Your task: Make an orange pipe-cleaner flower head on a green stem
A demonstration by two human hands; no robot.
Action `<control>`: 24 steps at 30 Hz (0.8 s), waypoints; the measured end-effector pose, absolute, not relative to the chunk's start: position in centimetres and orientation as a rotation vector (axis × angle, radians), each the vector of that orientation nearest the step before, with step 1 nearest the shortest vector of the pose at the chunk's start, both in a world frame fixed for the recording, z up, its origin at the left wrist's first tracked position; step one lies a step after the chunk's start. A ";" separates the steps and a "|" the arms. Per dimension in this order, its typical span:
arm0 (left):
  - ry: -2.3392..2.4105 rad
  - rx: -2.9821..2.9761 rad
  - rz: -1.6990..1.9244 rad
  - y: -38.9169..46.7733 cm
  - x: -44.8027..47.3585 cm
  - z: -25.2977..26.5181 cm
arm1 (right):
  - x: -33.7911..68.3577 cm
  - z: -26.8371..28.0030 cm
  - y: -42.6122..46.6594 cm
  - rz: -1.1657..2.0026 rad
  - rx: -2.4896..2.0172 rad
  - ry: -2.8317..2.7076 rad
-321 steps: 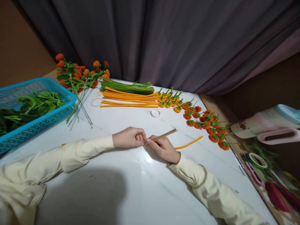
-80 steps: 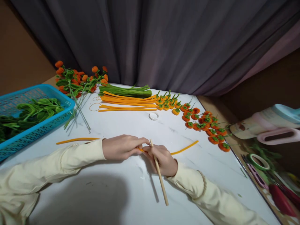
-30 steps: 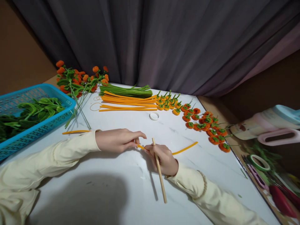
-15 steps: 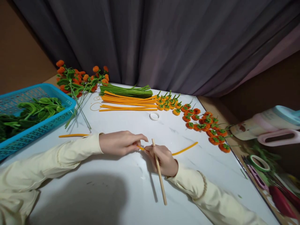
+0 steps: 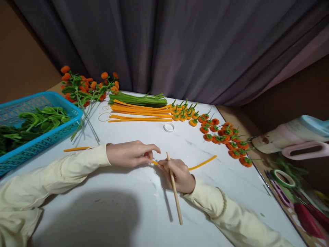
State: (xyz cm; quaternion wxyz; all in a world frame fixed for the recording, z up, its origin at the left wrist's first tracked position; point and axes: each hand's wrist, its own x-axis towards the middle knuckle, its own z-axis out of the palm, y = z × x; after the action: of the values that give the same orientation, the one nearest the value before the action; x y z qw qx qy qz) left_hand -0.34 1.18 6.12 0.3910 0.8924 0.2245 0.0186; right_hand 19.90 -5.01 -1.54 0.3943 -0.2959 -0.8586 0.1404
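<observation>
Blue basket (image 5: 52, 139) at the tabletop's (image 5: 123, 133) left edge. Mid-tabletop, our left hand (image 5: 130, 153) pinches the orange strip (image 5: 155, 163); our right hand (image 5: 180, 175) pinches it just beside, also holding a wooden stick (image 5: 175, 195). Orange flowers (image 5: 226, 131) near right edge.

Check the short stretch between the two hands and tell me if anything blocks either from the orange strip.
Nothing visible does. The left hand and right hand both hold the strip, with nothing else showing between them. The stick crosses the right hand, off to the side of that stretch.
</observation>
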 end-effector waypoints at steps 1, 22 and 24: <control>0.571 2.263 0.049 1.2 -0.4 6.1 | 19.9 -1.5 -5.0 0.357 -0.747 -2.177; 0.496 2.164 0.065 1.4 -0.3 5.4 | 20.0 -1.5 -5.0 0.293 -0.738 -2.231; 0.507 2.120 0.057 1.5 -0.3 5.4 | 20.0 -1.5 -5.0 0.280 -0.731 -2.233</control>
State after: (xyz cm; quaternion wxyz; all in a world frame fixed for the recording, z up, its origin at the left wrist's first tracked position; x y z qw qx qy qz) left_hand -0.31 1.53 5.40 0.4624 0.8620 0.2062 0.0234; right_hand 20.00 -5.04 -1.51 0.3782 -0.2859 -0.8736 0.1096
